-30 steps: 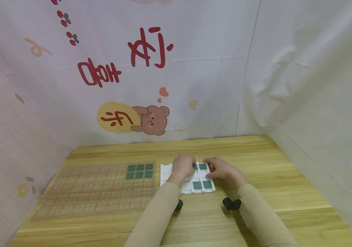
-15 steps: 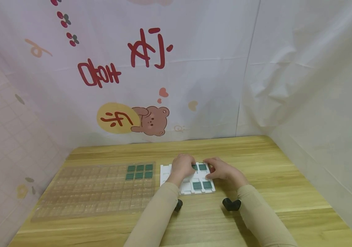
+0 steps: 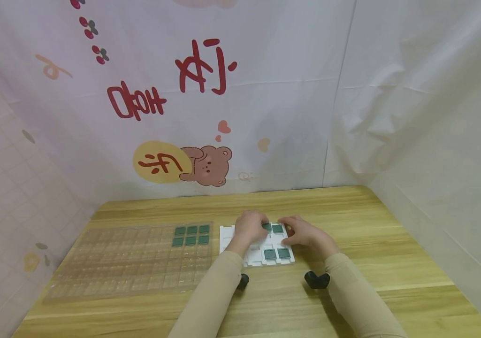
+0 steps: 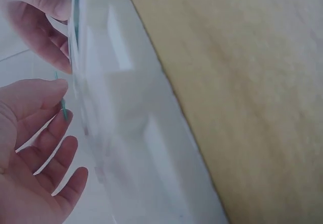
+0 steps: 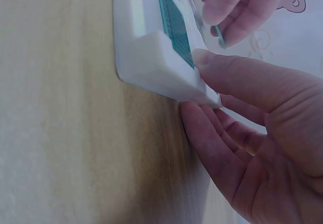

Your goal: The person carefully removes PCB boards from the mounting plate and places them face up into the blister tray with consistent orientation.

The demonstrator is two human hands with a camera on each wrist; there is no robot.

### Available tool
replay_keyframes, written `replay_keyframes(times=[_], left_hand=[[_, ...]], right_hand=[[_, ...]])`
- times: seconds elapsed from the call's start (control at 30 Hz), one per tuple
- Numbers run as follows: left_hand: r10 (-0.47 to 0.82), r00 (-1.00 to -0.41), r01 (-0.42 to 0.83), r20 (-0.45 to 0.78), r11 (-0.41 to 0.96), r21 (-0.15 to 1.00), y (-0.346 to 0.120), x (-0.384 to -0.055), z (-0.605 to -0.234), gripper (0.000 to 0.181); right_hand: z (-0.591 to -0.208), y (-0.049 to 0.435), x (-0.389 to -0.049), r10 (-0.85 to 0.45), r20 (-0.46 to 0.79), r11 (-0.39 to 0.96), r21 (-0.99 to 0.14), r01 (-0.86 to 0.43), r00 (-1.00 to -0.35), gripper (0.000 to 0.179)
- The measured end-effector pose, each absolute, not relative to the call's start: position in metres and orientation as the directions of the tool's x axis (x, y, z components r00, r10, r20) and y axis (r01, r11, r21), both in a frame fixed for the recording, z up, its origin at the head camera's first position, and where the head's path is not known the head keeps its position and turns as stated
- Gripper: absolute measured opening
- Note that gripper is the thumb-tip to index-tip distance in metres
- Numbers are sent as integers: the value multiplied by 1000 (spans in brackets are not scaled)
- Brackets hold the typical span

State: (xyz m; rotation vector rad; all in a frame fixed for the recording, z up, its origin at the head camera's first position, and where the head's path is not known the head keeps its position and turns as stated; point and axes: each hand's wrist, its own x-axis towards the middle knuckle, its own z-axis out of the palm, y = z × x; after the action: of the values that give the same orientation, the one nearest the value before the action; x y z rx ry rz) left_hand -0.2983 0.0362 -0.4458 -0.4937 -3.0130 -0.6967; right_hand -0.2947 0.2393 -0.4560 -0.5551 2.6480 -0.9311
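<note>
My left hand (image 3: 249, 230) is over the middle of a white slotted tray (image 3: 226, 232). Between its thumb and index finger it pinches a thin green chip (image 4: 64, 110), seen nearly edge-on in the left wrist view; the other fingers are loosely spread. My right hand (image 3: 303, 231) grips the tray's right end, thumb on top beside a seated green chip (image 5: 176, 30) and fingers against the side. Along the tray's near row sit two green chips (image 3: 276, 254), and another chip (image 3: 278, 228) lies in the far right pocket. My left hand and forearm hide part of the tray.
Left of the white tray lies a large clear plastic tray (image 3: 130, 263) with many small pockets. Several green chips (image 3: 191, 235) fill its far right corner. Both trays rest on a wooden table (image 3: 282, 310), with a printed white curtain (image 3: 282, 94) behind.
</note>
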Motion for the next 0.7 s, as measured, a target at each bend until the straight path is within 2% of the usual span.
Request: replay_keyframes(times=[0.37,0.7], left_hand=[[322,-933,361,164,812,459,35,-290,-432,28],[341,-909,415,241,799,435,36,-284,-418,26]], right_hand=[[-456,239,-293,-438,-141,728,-634,-259,-888,66],[-454,238,-293,-454,-127,714,-644,-275,-882,63]])
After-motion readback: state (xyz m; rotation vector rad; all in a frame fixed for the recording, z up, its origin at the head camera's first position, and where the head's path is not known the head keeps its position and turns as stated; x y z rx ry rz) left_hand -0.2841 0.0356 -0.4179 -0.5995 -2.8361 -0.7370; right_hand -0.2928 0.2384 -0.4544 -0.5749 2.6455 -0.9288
